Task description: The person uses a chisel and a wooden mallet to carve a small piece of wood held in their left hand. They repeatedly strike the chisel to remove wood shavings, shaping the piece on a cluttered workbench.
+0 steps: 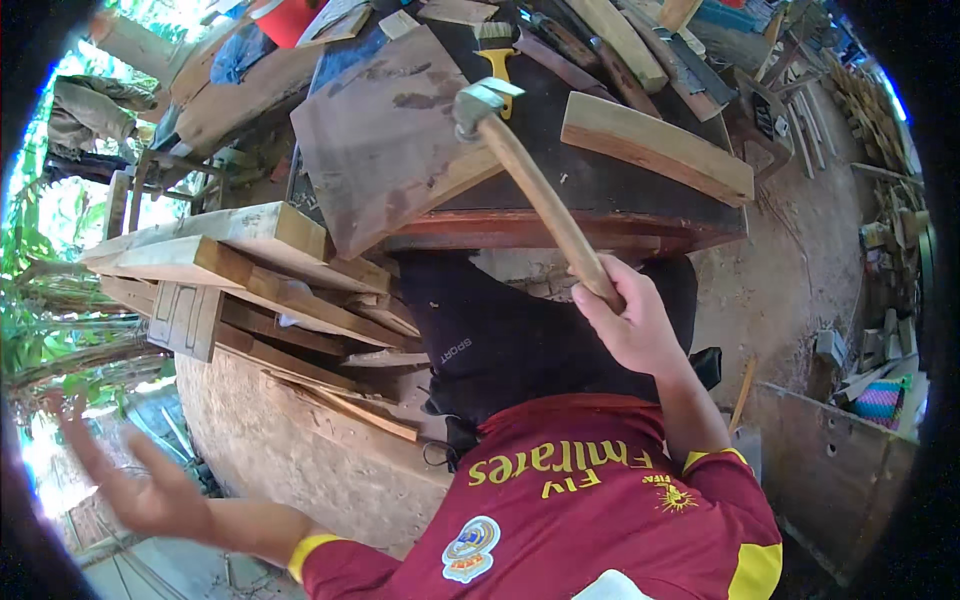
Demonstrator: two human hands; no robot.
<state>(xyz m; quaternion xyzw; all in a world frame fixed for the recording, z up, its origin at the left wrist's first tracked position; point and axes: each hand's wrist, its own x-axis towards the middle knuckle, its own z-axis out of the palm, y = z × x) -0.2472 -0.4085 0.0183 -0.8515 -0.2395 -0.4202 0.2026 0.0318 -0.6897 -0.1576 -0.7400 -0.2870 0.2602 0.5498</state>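
My right hand (625, 318) is wrapped round the wooden handle of a hammer (545, 200), held up with its metal head over the dark worktable (630, 200). On the table lie a thin brown board (370, 150), a yellow-handled paintbrush (497, 62) behind the hammer head, and a thick timber piece (650, 145) to the right. My left hand (135, 475) is raised at the lower left, fingers spread and holding nothing, away from the table.
Stacked timber (230, 265) projects at the table's left. A red bucket (290, 22) and several tools sit at the back. A concrete floor (800, 250) runs along the right, with a large upright panel (820, 480) and piled offcuts (880, 350) beside it.
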